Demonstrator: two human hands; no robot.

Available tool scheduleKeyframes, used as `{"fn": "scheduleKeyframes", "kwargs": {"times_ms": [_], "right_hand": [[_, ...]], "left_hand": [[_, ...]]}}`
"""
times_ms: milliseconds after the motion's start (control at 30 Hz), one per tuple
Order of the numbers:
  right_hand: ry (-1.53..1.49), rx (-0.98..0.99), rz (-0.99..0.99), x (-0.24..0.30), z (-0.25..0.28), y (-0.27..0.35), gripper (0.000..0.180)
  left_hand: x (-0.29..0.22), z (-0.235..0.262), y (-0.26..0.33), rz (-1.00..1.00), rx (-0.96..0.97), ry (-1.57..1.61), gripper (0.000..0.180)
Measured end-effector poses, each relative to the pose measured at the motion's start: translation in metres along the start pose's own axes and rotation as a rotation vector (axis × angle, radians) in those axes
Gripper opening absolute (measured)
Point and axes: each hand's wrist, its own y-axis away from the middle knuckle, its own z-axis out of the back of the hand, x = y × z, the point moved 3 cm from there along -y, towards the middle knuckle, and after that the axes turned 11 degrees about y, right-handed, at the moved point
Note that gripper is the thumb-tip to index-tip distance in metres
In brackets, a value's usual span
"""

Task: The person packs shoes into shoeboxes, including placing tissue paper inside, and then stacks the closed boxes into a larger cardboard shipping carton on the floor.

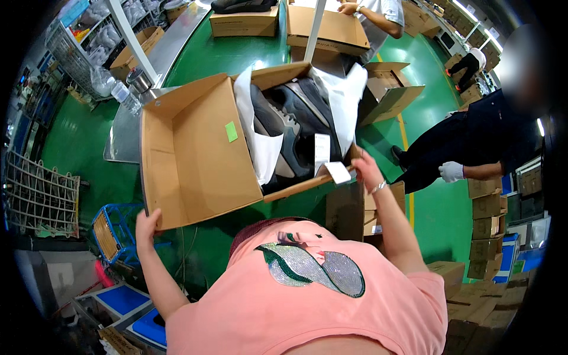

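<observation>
On my remote head view I see one open shoebox (296, 188) ahead of the pink shirt (236, 307), lid (204, 154) leftward, long axis running near to far, two grey shoes (289, 148) inside, left hand (148, 227) clamped on the lid, right hand (368, 170) on the near-right corner.

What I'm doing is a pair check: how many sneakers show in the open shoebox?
2: left sneaker, beside white paper; right sneaker, next to that shoe. More could lie hidden underneath.

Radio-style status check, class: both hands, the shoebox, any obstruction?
Left hand gripping corner of open lid. Right hand holding shoebox at near-right corner. Grey shoes inside, white paper partly covering them. Neither hand visibly blocked.
</observation>
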Motion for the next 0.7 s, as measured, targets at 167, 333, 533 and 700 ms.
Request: {"fn": "scheduleKeyframes", "kwargs": {"times_ms": [167, 333, 533, 700], "right_hand": [[0.055, 0.095, 0.052, 0.032, -0.020, -0.076, 0.041], [0.851, -0.182, 0.427, 0.075, -0.062, -0.145, 0.038], [1.440, -0.168, 0.567, 0.149, -0.126, -0.154, 0.036], [1.535, -0.064, 0.445, 0.173, -0.151, -0.168, 0.040]], "left_hand": [[0.076, -0.017, 0.072, 0.389, 0.168, 0.423, 0.026], [0.110, -0.060, 0.123, 0.472, 0.112, 0.762, 0.031], [0.095, -0.089, 0.140, 0.430, 0.059, 0.592, 0.028], [0.095, -0.091, 0.143, 0.350, 0.029, 0.641, 0.026]]}}
